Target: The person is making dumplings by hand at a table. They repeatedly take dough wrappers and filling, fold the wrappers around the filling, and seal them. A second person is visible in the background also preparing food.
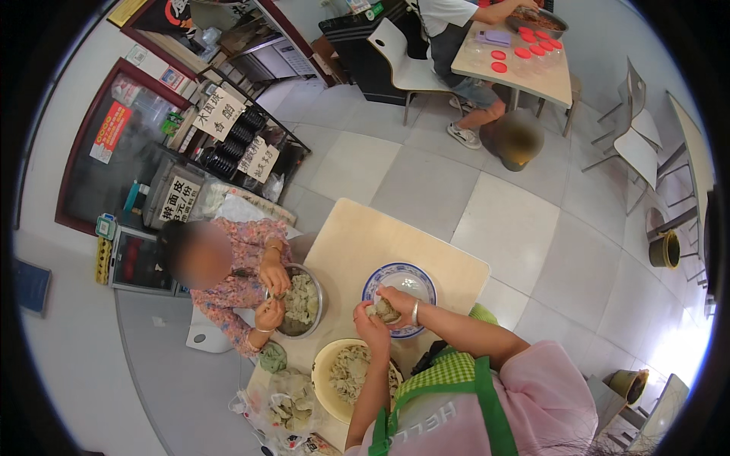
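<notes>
white signs (218,114) – rack (284,137) | red sign (111,131) – glass (85,184) | pale lettering (423,419), pink top (547,384)

Plate (411,281): white, blue-patterned rim. From there: cream-yellow bowl (319,374) 7 o'clock; silver bowl (299,330) 9; pink floral blouse (219,313) farther toward 9; yellow-green checked apron (449,372) 5; pink shirt (547,387) 4; red lids (522,52) 1.

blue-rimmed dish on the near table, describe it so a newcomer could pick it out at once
Find the pale table at lower centre. Toward its right side, the camera wearer's left hand and right hand meet, holding some food. Beneath them sits the round dish, set apart by a patterned blue rim from the plain steel bowl and plain cream basin.
</notes>
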The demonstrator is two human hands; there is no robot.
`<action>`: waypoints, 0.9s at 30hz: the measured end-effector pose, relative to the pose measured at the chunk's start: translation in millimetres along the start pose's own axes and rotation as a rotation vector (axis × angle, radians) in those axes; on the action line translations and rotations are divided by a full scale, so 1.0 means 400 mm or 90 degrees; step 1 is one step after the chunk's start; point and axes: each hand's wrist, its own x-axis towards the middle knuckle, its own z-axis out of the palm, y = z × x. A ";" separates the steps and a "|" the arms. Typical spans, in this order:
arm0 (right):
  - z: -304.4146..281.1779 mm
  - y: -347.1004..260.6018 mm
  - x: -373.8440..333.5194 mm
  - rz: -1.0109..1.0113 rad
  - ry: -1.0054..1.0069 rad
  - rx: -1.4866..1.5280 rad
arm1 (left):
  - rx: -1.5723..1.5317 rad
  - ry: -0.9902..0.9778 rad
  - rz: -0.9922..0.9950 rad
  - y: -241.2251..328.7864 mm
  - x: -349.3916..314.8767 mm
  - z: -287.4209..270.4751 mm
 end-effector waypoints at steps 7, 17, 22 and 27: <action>0.049 0.092 0.073 -0.287 0.207 -0.080 | -0.124 0.032 -0.167 0.005 -0.027 0.050; 0.056 0.075 0.058 -0.361 0.186 -0.044 | 0.012 0.024 -0.015 0.024 0.047 0.053; 0.032 0.065 0.074 -0.349 0.126 -0.018 | 0.127 0.005 0.137 0.048 0.079 0.064; 0.036 0.038 0.016 -0.212 0.063 0.164 | 0.124 -0.035 0.145 0.042 0.083 0.062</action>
